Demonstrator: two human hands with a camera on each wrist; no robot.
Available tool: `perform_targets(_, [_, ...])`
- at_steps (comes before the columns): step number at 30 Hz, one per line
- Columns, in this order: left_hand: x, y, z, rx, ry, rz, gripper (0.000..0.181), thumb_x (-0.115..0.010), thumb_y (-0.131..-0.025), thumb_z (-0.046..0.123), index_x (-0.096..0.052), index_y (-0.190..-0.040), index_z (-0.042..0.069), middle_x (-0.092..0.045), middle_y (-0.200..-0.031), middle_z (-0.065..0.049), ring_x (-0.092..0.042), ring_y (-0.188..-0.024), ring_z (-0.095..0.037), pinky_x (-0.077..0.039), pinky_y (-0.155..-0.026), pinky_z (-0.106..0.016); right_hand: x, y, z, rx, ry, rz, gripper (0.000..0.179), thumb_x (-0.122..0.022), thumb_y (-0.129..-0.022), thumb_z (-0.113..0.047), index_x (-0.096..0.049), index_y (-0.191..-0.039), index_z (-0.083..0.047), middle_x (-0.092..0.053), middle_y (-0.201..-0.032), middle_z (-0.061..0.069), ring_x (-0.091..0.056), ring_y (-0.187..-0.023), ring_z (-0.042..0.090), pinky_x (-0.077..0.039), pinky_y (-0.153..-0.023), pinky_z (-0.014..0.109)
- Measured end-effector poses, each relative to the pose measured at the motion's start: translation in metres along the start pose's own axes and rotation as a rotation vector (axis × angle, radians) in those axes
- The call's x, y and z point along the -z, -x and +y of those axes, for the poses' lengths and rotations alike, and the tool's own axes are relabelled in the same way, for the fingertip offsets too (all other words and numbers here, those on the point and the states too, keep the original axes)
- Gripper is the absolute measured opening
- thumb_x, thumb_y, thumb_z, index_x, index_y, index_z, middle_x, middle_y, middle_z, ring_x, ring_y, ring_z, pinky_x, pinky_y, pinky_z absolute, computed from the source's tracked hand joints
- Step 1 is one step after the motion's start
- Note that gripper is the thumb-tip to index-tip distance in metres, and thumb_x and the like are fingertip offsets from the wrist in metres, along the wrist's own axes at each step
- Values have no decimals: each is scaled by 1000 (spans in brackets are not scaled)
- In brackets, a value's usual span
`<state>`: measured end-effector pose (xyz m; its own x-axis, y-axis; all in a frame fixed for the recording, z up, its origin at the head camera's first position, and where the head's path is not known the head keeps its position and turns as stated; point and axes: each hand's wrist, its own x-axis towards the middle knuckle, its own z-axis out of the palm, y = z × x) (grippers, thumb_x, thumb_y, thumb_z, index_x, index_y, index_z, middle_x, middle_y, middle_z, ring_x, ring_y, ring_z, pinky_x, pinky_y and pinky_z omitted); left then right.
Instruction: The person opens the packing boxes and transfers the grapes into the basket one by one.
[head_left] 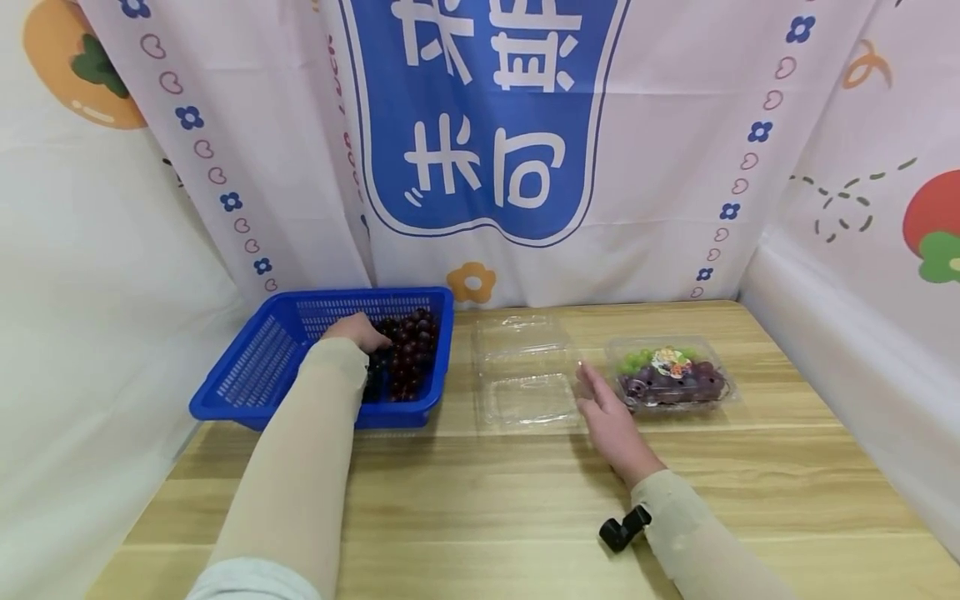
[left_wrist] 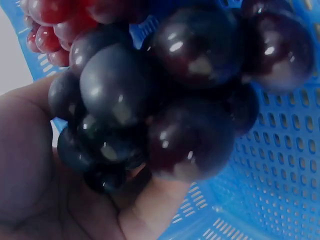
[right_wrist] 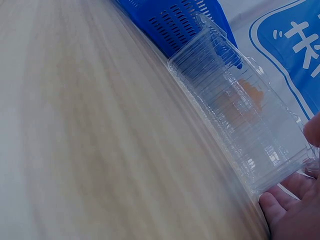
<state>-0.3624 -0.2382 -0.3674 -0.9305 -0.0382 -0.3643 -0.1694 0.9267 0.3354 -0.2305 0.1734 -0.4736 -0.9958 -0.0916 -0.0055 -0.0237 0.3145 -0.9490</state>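
Inside the blue basket at the left, my left hand holds a bunch of dark purple grapes, its fingers curled beneath and around the berries. Redder grapes lie against the basket's right side, next to that hand. An unlidded, see-through plastic clamshell box stands on the table to the basket's right. Against its right edge, my right hand touches the plastic with fingers fairly straight. The right wrist view shows the box's side wall and only part of that hand.
Right of my right hand sits a closed clear box of green and purple grapes, with a sticker on its lid. A black clip-like piece is at my right wrist. Printed white cloth hangs behind the wooden table.
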Motion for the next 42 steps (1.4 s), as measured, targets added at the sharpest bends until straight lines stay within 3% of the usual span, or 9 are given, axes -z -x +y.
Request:
perform_targets(9, [0, 4, 1, -3, -31, -89, 74, -53, -103, 35, -25, -155, -10, -33, -153, -34, -39, -137, -49, -38, -108, -61, 0, 1, 0, -3, 2, -4, 63, -42, -108, -24, -14, -163, -31, -23, -165, -6, -24, -150, 28, -17, -120, 54])
perform_targets(17, [6, 12, 6, -26, -44, -118, 79, -51, -104, 35, -13, -158, -7, -18, -160, -33, -25, -144, -51, -30, -112, -64, 0, -1, 3, 14, 4, 3, 63, -43, -108, -23, -15, -163, -28, -24, -166, -2, -24, -150, 30, -17, -120, 54])
perform_targets(22, [13, 19, 16, -64, -50, -103, 80, -49, -105, 35, -5, -161, -2, -9, -164, -30, -15, -147, -50, -24, -114, -64, 1, -1, 3, 15, 5, -2, 62, -43, -108, -24, -15, -164, -28, -24, -166, 0, -24, -150, 31, -18, -119, 55])
perform_targets(28, [18, 17, 24, -81, -95, -66, 81, -50, -104, 39, -7, -162, 1, -12, -164, -27, -16, -148, -49, -22, -115, -65, 0, -1, 3, 32, 2, -5, 59, -41, -109, -28, -17, -163, -27, -26, -165, 1, -25, -150, 31, -18, -119, 55])
perform_targets(35, [19, 20, 30, -111, -133, 8, 78, -53, -103, 40, -16, -162, 5, -24, -162, -24, -26, -145, -48, -27, -112, -65, -2, 0, 2, 52, 29, 3, 58, -37, -110, -37, -15, -164, -28, -26, -165, 0, -27, -149, 33, -18, -119, 56])
perform_targets(42, [19, 36, 58, -195, -163, 83, 73, -55, -102, 41, -26, -160, 8, -35, -159, -19, -34, -143, -43, -29, -113, -62, 1, 0, -2, 121, 59, 47, 60, -37, -111, -33, -12, -164, -20, -23, -166, 8, -26, -149, 36, -17, -119, 57])
